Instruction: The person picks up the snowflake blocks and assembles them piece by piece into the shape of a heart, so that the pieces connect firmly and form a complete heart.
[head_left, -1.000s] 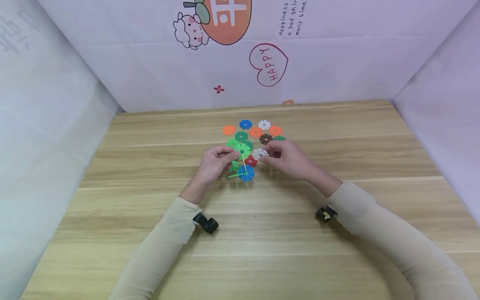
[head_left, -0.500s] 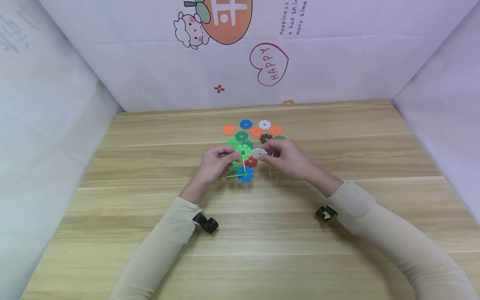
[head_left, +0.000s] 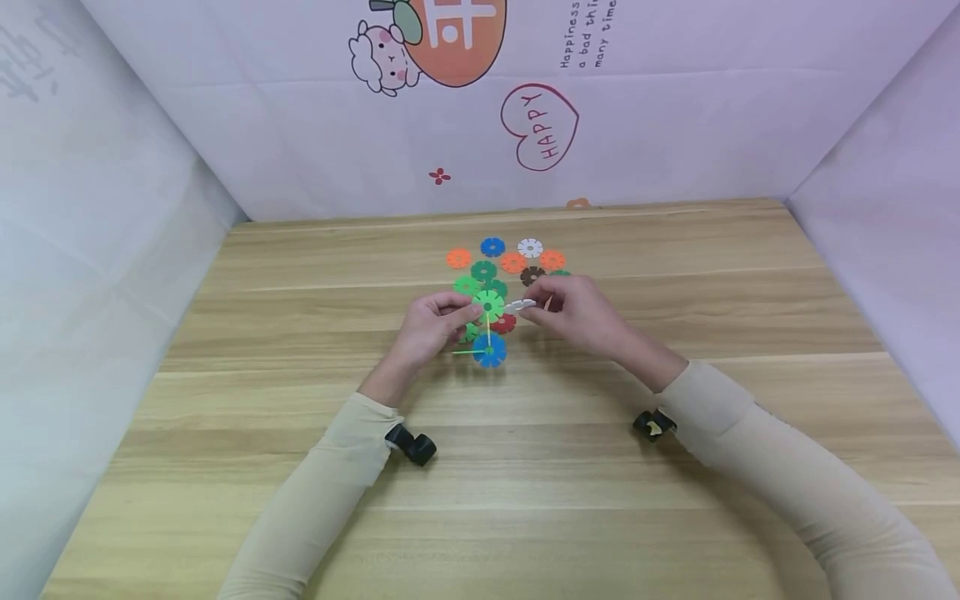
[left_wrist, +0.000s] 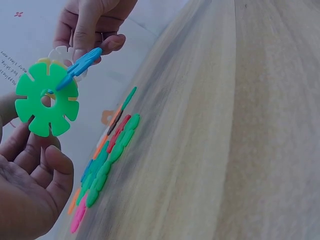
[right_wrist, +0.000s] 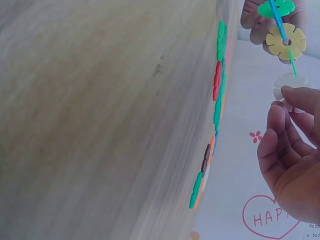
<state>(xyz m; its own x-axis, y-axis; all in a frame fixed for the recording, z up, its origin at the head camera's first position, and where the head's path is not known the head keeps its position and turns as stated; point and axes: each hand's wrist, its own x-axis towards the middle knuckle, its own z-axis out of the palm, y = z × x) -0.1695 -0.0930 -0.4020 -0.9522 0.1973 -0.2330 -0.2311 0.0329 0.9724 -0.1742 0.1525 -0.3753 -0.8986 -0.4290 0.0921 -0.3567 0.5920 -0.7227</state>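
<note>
The left hand (head_left: 433, 331) pinches a light-green slotted disc (head_left: 492, 302); the right hand (head_left: 577, 315) pinches a white slotted disc (head_left: 517, 306) beside it, above the counter (head_left: 517, 475).

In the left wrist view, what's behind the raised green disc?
Slivers of a yellow disc and part of a white disc show past the green disc. Most of the yellow disc is covered, as is where the left hand grips.

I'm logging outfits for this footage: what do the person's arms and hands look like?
Long beige sleeves cover both arms. A small black device sits at each cuff, the right one showing a yellowish patch. The left hand and right hand are bare.
</note>
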